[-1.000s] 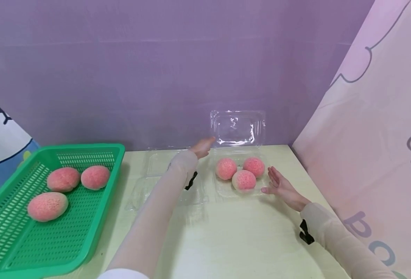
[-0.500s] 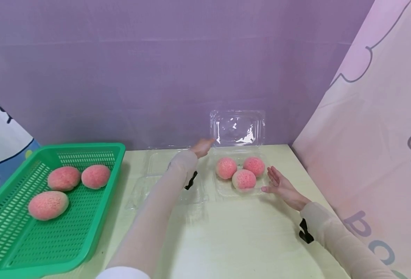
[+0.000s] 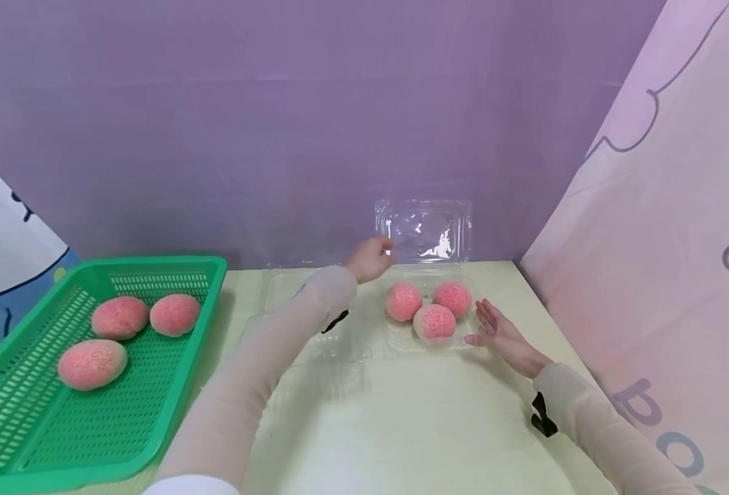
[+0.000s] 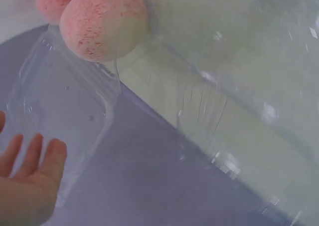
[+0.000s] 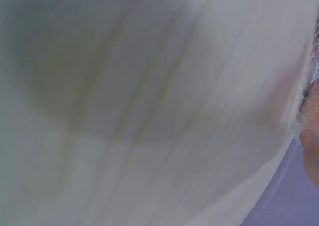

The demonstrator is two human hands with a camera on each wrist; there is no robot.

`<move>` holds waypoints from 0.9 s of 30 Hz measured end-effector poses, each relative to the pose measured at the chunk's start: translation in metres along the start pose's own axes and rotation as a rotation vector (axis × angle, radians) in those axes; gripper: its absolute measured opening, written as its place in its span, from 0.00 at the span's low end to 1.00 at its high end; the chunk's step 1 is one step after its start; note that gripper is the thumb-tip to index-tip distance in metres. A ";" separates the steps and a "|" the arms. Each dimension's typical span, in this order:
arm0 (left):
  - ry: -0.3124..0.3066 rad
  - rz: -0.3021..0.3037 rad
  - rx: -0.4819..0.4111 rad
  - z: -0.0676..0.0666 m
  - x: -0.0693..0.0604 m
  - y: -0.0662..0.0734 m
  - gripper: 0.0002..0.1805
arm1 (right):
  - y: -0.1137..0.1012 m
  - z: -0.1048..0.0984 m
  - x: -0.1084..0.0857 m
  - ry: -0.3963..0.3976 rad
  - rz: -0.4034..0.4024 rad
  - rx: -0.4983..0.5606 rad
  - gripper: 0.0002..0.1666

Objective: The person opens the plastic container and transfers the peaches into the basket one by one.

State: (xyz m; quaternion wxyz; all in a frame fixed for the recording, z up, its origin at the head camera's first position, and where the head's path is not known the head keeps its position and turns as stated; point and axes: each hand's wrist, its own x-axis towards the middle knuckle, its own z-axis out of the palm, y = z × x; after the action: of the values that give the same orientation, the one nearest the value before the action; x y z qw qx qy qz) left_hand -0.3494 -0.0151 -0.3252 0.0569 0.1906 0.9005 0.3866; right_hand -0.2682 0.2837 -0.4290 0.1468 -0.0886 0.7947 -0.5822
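Three round pink-and-cream fruits, which look like peaches [image 3: 435, 322], sit together in the base of a clear plastic clamshell box [image 3: 395, 344]. Its hinged lid [image 3: 423, 234] stands raised against the purple backdrop. My left hand [image 3: 369, 260] is at the lid's left edge, fingers slightly bent; in the left wrist view the left hand [image 4: 32, 186] holds nothing, and whether it touches the lid I cannot tell. At the box's right front corner, my right hand [image 3: 501, 338] has its fingers extended beside the peaches. Only a thumb [image 5: 310, 153] of it shows in the right wrist view.
Another clear plastic box [image 3: 333, 350] lies open left of the filled one, partly under my left arm. A green basket [image 3: 181, 385] with three more peaches [image 3: 94, 364] stands at the left. Purple cloth [image 3: 278, 137] backs the table; a printed pink sheet [image 3: 668, 227] borders its right side.
My left hand has moved slightly right, toward the raised lid, and its fingers have bent a little. The right hand stays in place. The head view has shifted slightly.
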 end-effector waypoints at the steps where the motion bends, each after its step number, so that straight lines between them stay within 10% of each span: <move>1: -0.021 0.027 0.048 0.001 0.000 0.001 0.23 | 0.000 0.000 0.000 -0.001 -0.001 0.002 0.59; 11: -0.144 0.157 0.305 0.032 0.003 -0.003 0.22 | -0.001 0.001 -0.002 0.003 -0.002 0.004 0.60; 27: -0.174 0.127 0.463 0.063 -0.005 -0.017 0.35 | -0.001 0.006 -0.005 0.022 -0.004 0.000 0.59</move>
State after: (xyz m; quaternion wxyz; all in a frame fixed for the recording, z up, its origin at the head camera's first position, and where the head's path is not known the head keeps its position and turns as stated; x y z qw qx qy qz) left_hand -0.3336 0.0148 -0.3812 0.0645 0.2872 0.9430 0.1551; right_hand -0.2620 0.2795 -0.4287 0.1368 -0.0837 0.7961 -0.5835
